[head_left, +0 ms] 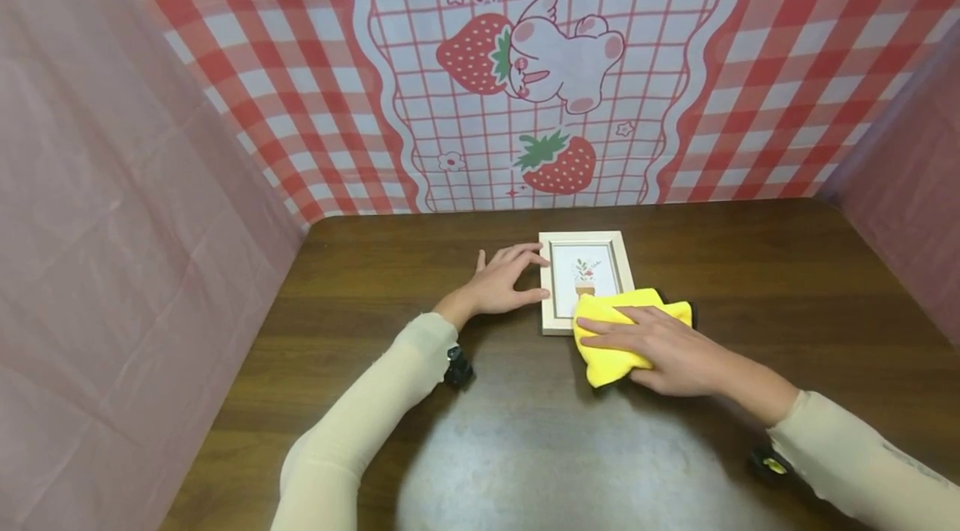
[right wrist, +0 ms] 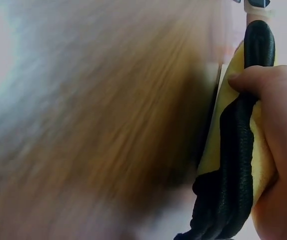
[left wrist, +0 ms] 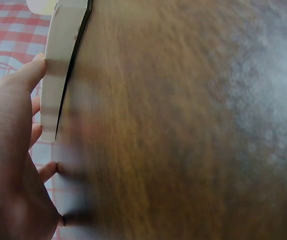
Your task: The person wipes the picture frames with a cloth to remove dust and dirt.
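A picture frame (head_left: 581,237) with a pale wooden border lies on the table, its print of a potted plant facing up. My left hand (head_left: 501,281) touches the frame's left border, fingers spread and thumb lower down. In the left wrist view, that thumb rests against the side of the frame (left wrist: 58,75). My right hand (head_left: 678,352) holds a bunched yellow cloth (head_left: 615,360) over the frame's lower right corner, hiding it. The right wrist view shows the thumb bent over the cloth's black edging (right wrist: 236,150).
The dark wooden table (head_left: 375,264) reflects a bright glare near its front. Behind it hangs a red-and-white checked cloth (head_left: 300,81) with strawberry prints. Pink curtains (head_left: 112,264) close off both sides.
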{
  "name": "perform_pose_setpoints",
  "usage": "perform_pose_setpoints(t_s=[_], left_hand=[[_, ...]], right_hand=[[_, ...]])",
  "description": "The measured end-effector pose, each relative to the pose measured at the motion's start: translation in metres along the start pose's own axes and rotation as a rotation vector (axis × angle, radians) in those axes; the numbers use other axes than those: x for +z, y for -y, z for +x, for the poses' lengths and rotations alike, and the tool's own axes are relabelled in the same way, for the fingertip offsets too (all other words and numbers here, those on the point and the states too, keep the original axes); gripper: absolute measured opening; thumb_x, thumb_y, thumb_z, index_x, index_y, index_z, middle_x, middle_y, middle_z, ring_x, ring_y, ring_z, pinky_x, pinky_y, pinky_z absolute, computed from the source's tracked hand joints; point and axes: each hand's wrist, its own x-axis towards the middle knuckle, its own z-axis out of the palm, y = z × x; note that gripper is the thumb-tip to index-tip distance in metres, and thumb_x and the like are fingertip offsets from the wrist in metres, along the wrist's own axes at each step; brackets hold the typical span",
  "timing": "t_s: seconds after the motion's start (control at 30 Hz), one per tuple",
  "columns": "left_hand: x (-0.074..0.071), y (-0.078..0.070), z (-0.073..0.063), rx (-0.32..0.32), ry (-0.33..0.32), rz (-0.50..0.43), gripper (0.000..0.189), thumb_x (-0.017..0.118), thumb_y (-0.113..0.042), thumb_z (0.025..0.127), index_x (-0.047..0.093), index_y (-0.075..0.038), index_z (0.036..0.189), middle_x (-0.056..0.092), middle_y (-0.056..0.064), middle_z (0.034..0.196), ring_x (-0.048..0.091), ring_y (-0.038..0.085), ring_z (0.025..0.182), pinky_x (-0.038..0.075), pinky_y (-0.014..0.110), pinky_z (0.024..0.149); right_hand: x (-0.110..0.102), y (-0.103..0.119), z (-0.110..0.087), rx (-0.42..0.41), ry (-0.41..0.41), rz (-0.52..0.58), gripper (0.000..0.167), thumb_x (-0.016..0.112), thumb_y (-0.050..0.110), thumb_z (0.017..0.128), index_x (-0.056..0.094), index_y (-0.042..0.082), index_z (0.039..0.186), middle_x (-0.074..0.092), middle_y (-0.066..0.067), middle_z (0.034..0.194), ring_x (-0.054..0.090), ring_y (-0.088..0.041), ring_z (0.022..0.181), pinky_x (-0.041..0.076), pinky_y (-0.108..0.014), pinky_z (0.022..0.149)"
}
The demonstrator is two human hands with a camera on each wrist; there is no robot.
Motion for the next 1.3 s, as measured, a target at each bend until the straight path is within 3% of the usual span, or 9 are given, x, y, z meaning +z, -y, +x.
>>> perform_pose_setpoints(t_s=[0.13, 0.27, 0.43, 0.57, 0.73, 0.9, 1.17, 1.3], left_hand=[[-0.002, -0.001, -0.001, 0.008, -0.001, 0.006, 0.065, 0.064, -0.065, 0.106, 0.055, -0.030, 0.161, 0.028, -0.004, 0.189, 0.024, 0.037, 0.176, -0.004, 0.086, 0.135], [0.002, 0.008, 0.004, 0.017, -0.012, -0.002, 0.066, 0.065, -0.070, 0.104, 0.056, -0.035, 0.159, 0.029, -0.007, 0.188, 0.025, 0.037, 0.176, -0.003, 0.087, 0.134], [0.009, 0.019, 0.011, 0.019, -0.018, -0.007, 0.065, 0.068, -0.068, 0.103, 0.056, -0.037, 0.159, 0.029, -0.009, 0.188, 0.025, 0.035, 0.176, -0.006, 0.086, 0.134], [0.010, 0.018, 0.010, 0.017, -0.019, -0.026, 0.063, 0.066, -0.067, 0.104, 0.056, -0.037, 0.159, 0.027, -0.010, 0.189, 0.022, 0.034, 0.177, -0.009, 0.087, 0.133], [0.010, 0.018, 0.010, 0.012, -0.011, -0.021, 0.064, 0.065, -0.068, 0.104, 0.056, -0.037, 0.160, 0.026, -0.011, 0.189, 0.022, 0.034, 0.177, -0.009, 0.087, 0.133], [0.011, 0.019, 0.012, 0.004, -0.008, -0.028, 0.063, 0.066, -0.066, 0.105, 0.056, -0.037, 0.160, 0.026, -0.011, 0.189, 0.021, 0.034, 0.178, -0.010, 0.085, 0.135], [0.010, 0.018, 0.011, 0.016, -0.018, -0.009, 0.066, 0.064, -0.070, 0.104, 0.056, -0.037, 0.160, 0.027, -0.009, 0.189, 0.023, 0.036, 0.177, -0.007, 0.086, 0.134], [0.004, 0.008, 0.004, 0.014, -0.002, -0.005, 0.066, 0.063, -0.068, 0.105, 0.055, -0.034, 0.162, 0.026, -0.006, 0.189, 0.023, 0.037, 0.177, -0.006, 0.087, 0.134]], right_hand=[[0.001, -0.006, -0.006, -0.022, -0.057, -0.013, 0.091, 0.093, -0.005, 0.076, 0.068, 0.027, 0.157, 0.072, 0.000, 0.158, 0.068, -0.048, 0.139, 0.054, -0.069, 0.108], [0.003, -0.008, -0.007, -0.058, -0.109, -0.022, 0.090, 0.091, -0.007, 0.074, 0.070, 0.026, 0.155, 0.074, -0.001, 0.156, 0.070, -0.046, 0.136, 0.055, -0.066, 0.105], [0.001, -0.008, -0.007, -0.076, -0.145, -0.021, 0.086, 0.090, -0.008, 0.074, 0.072, 0.024, 0.152, 0.076, -0.003, 0.153, 0.072, -0.045, 0.132, 0.057, -0.065, 0.102], [-0.002, -0.008, -0.005, -0.071, -0.184, -0.008, 0.080, 0.088, -0.009, 0.075, 0.075, 0.021, 0.148, 0.077, -0.005, 0.150, 0.074, -0.047, 0.128, 0.060, -0.068, 0.101], [-0.002, -0.007, -0.005, -0.037, -0.144, 0.015, 0.082, 0.091, -0.005, 0.075, 0.073, 0.022, 0.151, 0.075, -0.006, 0.155, 0.071, -0.050, 0.133, 0.057, -0.068, 0.103], [-0.001, -0.007, -0.007, -0.016, -0.119, 0.025, 0.082, 0.094, 0.006, 0.075, 0.072, 0.025, 0.152, 0.072, -0.005, 0.158, 0.066, -0.051, 0.139, 0.055, -0.068, 0.102], [-0.004, -0.008, -0.005, -0.046, -0.158, 0.040, 0.078, 0.102, 0.048, 0.079, 0.074, 0.028, 0.149, 0.074, 0.000, 0.156, 0.058, -0.051, 0.148, 0.056, -0.076, 0.103], [-0.006, -0.008, -0.005, -0.058, -0.156, 0.043, 0.071, 0.098, 0.056, 0.081, 0.077, 0.029, 0.143, 0.073, -0.001, 0.157, 0.054, -0.046, 0.150, 0.054, -0.077, 0.104]])
